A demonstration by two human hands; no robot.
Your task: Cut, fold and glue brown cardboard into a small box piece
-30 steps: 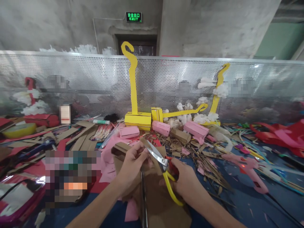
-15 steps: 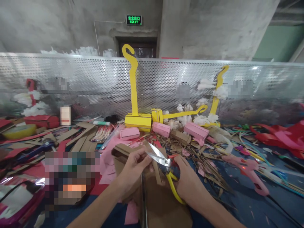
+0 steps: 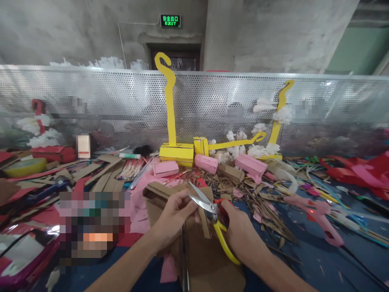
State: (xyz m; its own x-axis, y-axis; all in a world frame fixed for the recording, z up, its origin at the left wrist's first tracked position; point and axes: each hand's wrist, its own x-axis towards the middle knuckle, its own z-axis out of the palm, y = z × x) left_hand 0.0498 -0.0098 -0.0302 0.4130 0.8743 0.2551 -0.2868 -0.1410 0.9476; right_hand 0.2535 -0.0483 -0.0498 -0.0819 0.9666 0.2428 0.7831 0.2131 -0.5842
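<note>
My right hand [image 3: 240, 227] grips scissors [image 3: 224, 241] with red and yellow handles. Their blades are parted and point left, up against the fingertips of my left hand [image 3: 176, 209]. That hand is closed in a pinch on a narrow cardboard strip [image 3: 204, 222], whose lower end hangs down below the blades; the pinched end is hidden by the fingers. Beneath both hands lies a large brown cardboard sheet [image 3: 212, 263]. A long dark metal rod or blade [image 3: 184, 259] rests upright in view on it, below my left wrist.
A pink glue gun [image 3: 319, 215] with a lit red light lies at right. Behind are pink blocks [image 3: 165, 168], a yellow hook-topped stand [image 3: 172, 117] and cardboard scraps [image 3: 270, 219]. A perforated metal panel [image 3: 121, 105] closes off the back. A blurred-out patch covers the left.
The view has tilted down slightly, so the background sits a little higher. The scissor blades have closed somewhat; both hands stay nearly in place.
</note>
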